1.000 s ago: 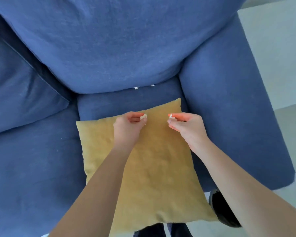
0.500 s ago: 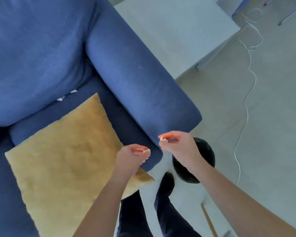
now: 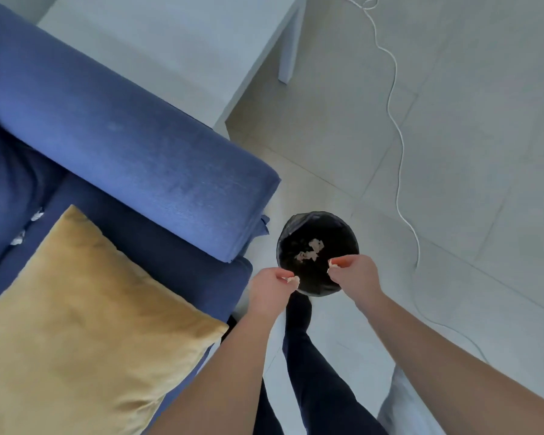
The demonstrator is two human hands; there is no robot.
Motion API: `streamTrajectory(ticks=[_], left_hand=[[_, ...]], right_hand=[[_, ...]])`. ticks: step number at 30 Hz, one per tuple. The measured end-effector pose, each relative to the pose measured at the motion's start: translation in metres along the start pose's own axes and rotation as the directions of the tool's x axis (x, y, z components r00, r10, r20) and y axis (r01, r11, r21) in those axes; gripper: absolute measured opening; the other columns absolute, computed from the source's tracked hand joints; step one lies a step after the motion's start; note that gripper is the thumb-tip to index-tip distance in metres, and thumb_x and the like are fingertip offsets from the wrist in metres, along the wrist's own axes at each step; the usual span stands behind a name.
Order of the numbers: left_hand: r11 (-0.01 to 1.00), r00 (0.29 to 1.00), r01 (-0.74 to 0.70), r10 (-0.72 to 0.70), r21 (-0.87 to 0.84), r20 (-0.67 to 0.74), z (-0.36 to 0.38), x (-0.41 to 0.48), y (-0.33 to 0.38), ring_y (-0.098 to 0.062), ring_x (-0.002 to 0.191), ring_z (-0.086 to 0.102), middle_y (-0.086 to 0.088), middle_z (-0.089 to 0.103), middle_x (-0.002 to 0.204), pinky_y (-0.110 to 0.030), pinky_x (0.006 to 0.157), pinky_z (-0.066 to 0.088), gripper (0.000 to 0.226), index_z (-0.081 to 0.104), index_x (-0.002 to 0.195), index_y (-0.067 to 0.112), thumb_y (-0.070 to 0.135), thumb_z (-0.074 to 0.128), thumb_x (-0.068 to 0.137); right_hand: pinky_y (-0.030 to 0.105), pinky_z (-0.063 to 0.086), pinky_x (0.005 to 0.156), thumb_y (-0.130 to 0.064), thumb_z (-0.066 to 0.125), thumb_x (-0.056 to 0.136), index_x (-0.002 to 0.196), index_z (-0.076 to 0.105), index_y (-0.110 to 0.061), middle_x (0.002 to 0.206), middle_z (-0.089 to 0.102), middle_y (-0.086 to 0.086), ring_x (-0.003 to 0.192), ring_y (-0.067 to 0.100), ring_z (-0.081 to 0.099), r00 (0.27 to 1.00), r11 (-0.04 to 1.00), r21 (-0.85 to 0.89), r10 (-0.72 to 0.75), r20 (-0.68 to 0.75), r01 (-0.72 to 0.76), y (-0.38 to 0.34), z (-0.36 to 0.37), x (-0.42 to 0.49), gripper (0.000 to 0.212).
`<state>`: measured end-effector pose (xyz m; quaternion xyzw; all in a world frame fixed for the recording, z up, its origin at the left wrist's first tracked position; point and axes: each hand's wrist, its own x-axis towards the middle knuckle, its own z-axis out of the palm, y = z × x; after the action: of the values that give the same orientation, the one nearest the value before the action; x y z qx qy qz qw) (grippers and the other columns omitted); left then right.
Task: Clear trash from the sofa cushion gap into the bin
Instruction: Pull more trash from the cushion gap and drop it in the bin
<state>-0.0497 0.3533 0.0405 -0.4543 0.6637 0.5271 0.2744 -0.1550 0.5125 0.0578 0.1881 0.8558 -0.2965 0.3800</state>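
A round black bin with a dark liner stands on the floor by the blue sofa's armrest. Pale crumpled scraps lie inside it. My left hand pinches a small pale scrap at the bin's near left rim. Over the bin's near right rim my right hand pinches another small scrap. White bits show in the gap between the sofa's seat and back cushions at far left.
A mustard-yellow pillow lies on the sofa seat. A white low table stands behind the armrest. A white cable snakes across the tiled floor to the right. My dark-trousered legs are below the bin.
My view has swung from the sofa to the floor. Both hands, each still pinching a scrap, have moved from above the pillow to over the bin.
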Motion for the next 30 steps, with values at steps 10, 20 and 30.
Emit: streamTrajectory(ticks=[10, 20, 30], left_hand=[[0.997, 0.995, 0.032, -0.025, -0.075, 0.092, 0.020, 0.017, -0.006, -0.023, 0.104, 0.073, -0.005, 0.072, 0.129, -0.030, 0.087, 0.061, 0.062, 0.061, 0.151, 0.019, 0.024, 0.081, 0.092], [0.976, 0.996, 0.044, -0.059, -0.214, -0.065, -0.027, -0.007, -0.035, -0.021, 0.090, 0.074, -0.003, 0.077, 0.114, -0.039, 0.089, 0.063, 0.050, 0.067, 0.144, 0.021, 0.026, 0.073, 0.095], [0.874, 0.944, -0.124, -0.042, -0.469, -0.326, -0.119, -0.040, -0.061, -0.023, 0.102, 0.074, 0.003, 0.079, 0.105, -0.046, 0.100, 0.061, 0.046, 0.070, 0.139, 0.023, 0.029, 0.071, 0.093]], right_hand=[[0.038, 0.056, 0.105, -0.007, 0.073, 0.091, 0.150, 0.062, -0.011, 0.144, 0.067, 0.010, 0.124, 0.030, 0.068, 0.996, 0.995, 0.079, 0.058, 0.070, -0.063, 0.035, -0.004, 0.008, 0.060], [0.048, 0.058, 0.106, -0.013, 0.076, 0.089, 0.132, 0.077, -0.018, 0.127, 0.076, 0.001, 0.114, 0.031, 0.074, 0.980, 0.994, 0.019, -0.111, 0.165, 0.109, -0.002, 0.014, -0.023, 0.043], [0.030, 0.057, 0.095, -0.016, 0.078, 0.088, 0.126, 0.077, -0.021, 0.119, 0.076, -0.005, 0.097, 0.012, 0.073, 0.876, 0.938, -0.001, -0.324, 0.358, 0.347, -0.079, 0.089, -0.095, 0.038]])
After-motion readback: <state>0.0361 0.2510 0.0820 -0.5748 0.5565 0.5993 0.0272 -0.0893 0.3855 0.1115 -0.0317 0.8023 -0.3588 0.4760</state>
